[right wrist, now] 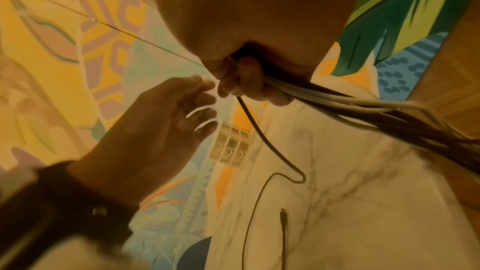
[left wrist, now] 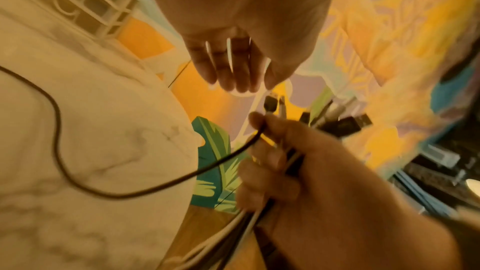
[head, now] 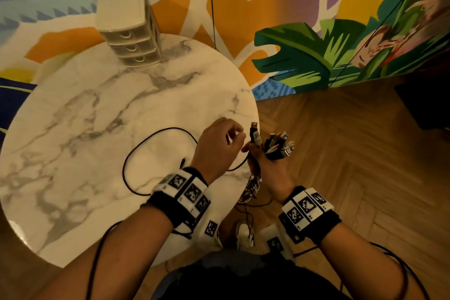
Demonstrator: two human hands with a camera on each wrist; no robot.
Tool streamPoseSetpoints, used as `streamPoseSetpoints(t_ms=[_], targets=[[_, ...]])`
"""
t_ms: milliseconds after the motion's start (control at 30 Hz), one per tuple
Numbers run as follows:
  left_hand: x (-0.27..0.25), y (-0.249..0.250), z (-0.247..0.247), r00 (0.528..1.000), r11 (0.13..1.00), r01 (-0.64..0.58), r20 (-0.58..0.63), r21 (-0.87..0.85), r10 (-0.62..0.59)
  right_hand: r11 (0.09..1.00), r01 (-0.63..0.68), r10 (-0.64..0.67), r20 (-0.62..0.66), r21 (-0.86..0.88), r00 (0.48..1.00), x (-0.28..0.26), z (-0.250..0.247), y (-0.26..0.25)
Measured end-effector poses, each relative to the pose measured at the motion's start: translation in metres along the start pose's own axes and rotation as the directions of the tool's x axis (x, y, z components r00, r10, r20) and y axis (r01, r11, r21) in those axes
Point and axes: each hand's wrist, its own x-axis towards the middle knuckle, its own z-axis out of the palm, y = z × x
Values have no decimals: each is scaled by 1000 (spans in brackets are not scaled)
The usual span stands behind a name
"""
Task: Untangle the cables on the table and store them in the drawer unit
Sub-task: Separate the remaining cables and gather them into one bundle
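One black cable (head: 136, 153) looping left across table (head: 73, 117) from bundle (head: 277, 146) clenched in R hand (head: 265, 165); L hand (head: 219, 143) nearer, fingers loose, empty.

A casual lounge or café-style interior: a round marble-patterned table (head: 92, 114) stands on herringbone wood flooring (head: 353, 153) against a wall mural (head: 316, 39) of tropical leaves and bright abstract shapes (orange, purple, teal). A small cream three-drawer plastic organiser (head: 129, 29) sits at the table's far edge.
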Motion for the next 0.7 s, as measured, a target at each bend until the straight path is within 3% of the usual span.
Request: streamPoseSetpoints(t_ms=[133, 333, 467, 567, 700], targets=[[13, 13, -1, 964, 994, 81, 258, -80, -58, 995, 21, -27, 57, 94, 998, -5, 6, -7], [4, 18, 2, 979, 993, 4, 200, -118, 20, 996, -4, -4, 94, 88, 996, -1, 1, 5], [4, 25, 1, 965, 983, -24, 254, -181, 70, 1000, -18, 17, 52, 23, 998, 5, -1, 12], [5, 23, 2, 953, 979, -14, 293, -205, 75, 998, 55, -55, 40, 5, 998, 5, -3, 8], [-3, 9, 7, 951, 984, 46, 310, -172, 10, 997, 21, -12, -117, 78, 993, 3, -3, -3]])
